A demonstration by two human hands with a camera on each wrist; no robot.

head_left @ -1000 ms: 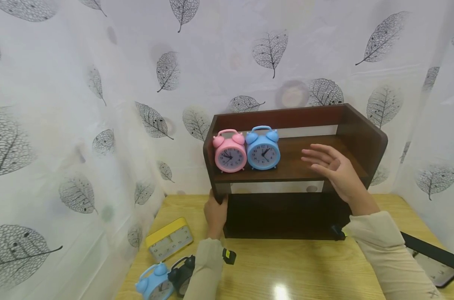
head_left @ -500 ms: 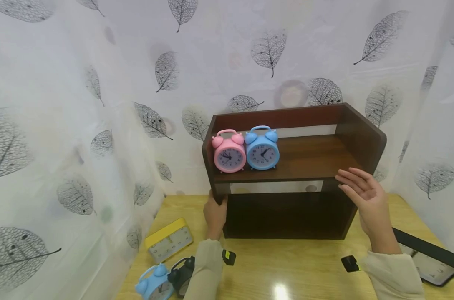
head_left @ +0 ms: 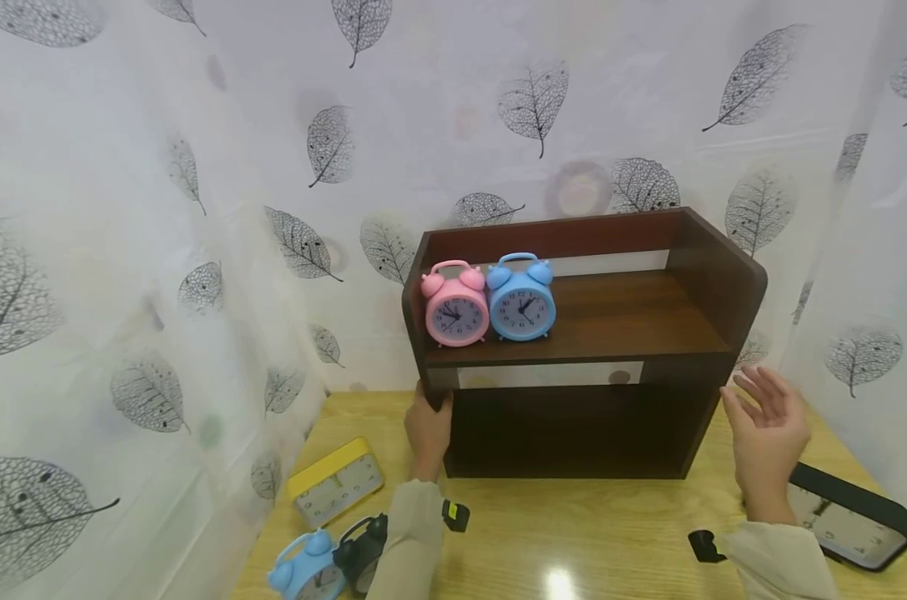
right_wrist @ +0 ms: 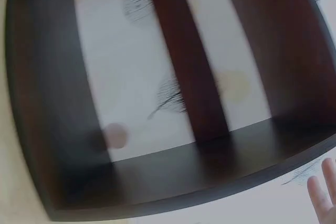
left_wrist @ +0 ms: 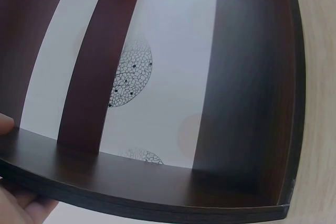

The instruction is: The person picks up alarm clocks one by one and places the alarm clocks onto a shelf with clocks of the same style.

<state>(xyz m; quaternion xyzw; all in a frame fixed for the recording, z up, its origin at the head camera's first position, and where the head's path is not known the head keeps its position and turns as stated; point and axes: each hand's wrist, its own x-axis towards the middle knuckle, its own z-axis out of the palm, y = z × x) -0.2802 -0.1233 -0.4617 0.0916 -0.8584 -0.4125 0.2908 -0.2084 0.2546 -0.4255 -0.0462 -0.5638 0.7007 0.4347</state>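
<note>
A dark brown two-tier shelf (head_left: 618, 312) stands on the wooden table. On its upper tier, at the left end, a pink twin-bell alarm clock (head_left: 457, 319) sits beside a blue twin-bell alarm clock (head_left: 523, 310). My left hand (head_left: 428, 429) grips the shelf's left side panel low down; in the left wrist view the thumb (left_wrist: 5, 124) is on the inner face and the other fingers (left_wrist: 39, 209) are outside. Off the shelf's right side, my right hand (head_left: 770, 437) is held with loosely bent fingers and nothing in it. Its fingertips (right_wrist: 317, 190) appear at the right wrist view's corner.
On the table (head_left: 558, 533) at left lie a yellow rectangular clock (head_left: 337, 485), a blue twin-bell clock (head_left: 311, 571) and a black twin-bell clock (head_left: 362, 554). A black-framed rectangular clock (head_left: 847, 521) lies at right. A leaf-patterned curtain (head_left: 438, 108) hangs behind.
My right hand has moved from in front of the upper tier, down and to the right, to beyond the shelf's right side. The left hand keeps its grip; both shelf clocks stay put.
</note>
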